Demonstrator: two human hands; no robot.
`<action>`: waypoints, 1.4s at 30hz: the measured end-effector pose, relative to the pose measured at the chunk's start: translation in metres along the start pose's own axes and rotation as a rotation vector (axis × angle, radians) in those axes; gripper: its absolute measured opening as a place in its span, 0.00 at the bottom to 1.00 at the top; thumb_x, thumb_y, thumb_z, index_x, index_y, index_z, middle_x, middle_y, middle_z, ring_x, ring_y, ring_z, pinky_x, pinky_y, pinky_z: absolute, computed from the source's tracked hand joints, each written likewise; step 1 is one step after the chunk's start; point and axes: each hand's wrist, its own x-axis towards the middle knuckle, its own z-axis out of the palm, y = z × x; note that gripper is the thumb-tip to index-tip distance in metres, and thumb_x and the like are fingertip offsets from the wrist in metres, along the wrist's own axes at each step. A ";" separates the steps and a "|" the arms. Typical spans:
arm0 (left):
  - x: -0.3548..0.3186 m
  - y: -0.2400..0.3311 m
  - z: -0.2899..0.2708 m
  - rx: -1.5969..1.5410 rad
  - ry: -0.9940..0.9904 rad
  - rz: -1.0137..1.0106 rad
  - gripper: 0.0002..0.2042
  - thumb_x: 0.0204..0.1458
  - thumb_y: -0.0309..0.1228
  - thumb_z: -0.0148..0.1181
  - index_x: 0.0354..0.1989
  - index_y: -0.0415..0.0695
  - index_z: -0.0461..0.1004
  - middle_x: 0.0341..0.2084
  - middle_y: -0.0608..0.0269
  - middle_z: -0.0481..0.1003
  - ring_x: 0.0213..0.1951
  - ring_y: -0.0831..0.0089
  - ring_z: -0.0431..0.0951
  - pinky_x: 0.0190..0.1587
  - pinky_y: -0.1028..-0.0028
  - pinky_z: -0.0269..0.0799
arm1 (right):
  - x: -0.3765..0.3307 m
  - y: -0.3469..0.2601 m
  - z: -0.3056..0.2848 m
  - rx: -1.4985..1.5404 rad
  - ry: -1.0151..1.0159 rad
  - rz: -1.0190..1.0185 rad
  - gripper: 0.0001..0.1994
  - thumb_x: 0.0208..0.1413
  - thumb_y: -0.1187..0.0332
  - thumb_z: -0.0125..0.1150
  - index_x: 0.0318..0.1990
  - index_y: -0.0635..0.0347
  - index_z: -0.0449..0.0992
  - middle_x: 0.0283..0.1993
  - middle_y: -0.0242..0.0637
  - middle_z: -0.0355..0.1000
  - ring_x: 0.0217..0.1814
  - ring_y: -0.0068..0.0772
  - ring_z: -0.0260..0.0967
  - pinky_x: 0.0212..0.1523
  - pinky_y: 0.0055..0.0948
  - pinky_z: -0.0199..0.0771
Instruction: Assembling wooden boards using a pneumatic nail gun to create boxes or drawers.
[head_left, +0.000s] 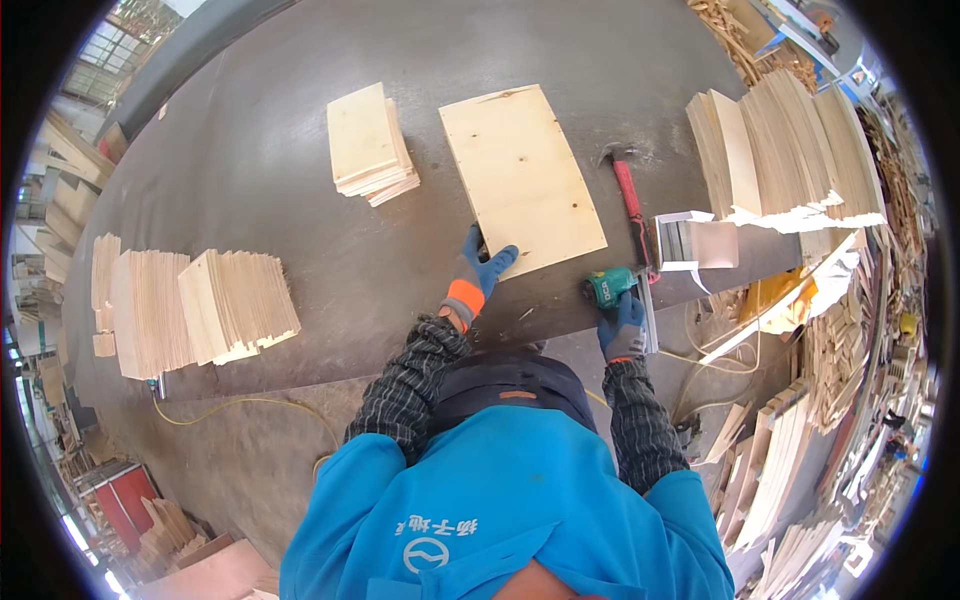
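A: The plywood panel (522,178) is taken as the landmark. It lies flat on the dark workbench (250,150), its near corner close to the bench edge. The left hand (478,270), in a blue glove with an orange cuff, is closed over that near-left corner, thumb on top and fingers on the edge; the panel seems to be pinned there so that it is kept from sliding.

B: And the right hand (622,325)?

A: It is wrapped shut around the grip of a green nail gun (610,288), held just right of the panel's near-right corner, at the bench edge. Whether the trigger is pressed cannot be told.

B: Other items, relative to the panel?

A: A red-handled hammer (630,200) is laid along its right side, probably kept within reach. Beyond that, a small open box (692,243), white outside with grey contents, is set. A low stack of cut boards (370,145) is placed just left of the panel. Upright rows of thin sheets (195,310) stand far left, more (790,140) far right.

B: Labels?

A: A light patch is seen on the gun body; it is too small to be made out.
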 end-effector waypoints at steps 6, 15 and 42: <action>0.003 0.003 -0.004 0.016 0.004 0.002 0.40 0.60 0.36 0.76 0.77 0.37 0.62 0.66 0.43 0.75 0.62 0.55 0.80 0.63 0.62 0.78 | 0.033 -0.035 -0.051 0.019 -0.064 0.092 0.39 0.51 0.67 0.72 0.74 0.64 0.69 0.57 0.59 0.72 0.56 0.61 0.74 0.58 0.49 0.79; 0.008 0.009 -0.005 -0.087 0.010 -0.063 0.43 0.61 0.36 0.74 0.80 0.36 0.56 0.68 0.44 0.74 0.66 0.55 0.78 0.67 0.63 0.74 | 0.177 -0.002 -0.117 -0.071 0.076 -0.155 0.33 0.56 0.67 0.70 0.70 0.66 0.74 0.53 0.60 0.76 0.51 0.60 0.77 0.52 0.46 0.81; 0.036 -0.005 -0.029 -0.414 -0.212 -0.179 0.37 0.62 0.34 0.72 0.78 0.38 0.63 0.67 0.48 0.75 0.65 0.57 0.78 0.68 0.60 0.74 | 0.217 -0.181 -0.093 0.282 -0.305 -0.069 0.33 0.67 0.52 0.66 0.70 0.69 0.72 0.65 0.60 0.77 0.70 0.61 0.74 0.70 0.46 0.72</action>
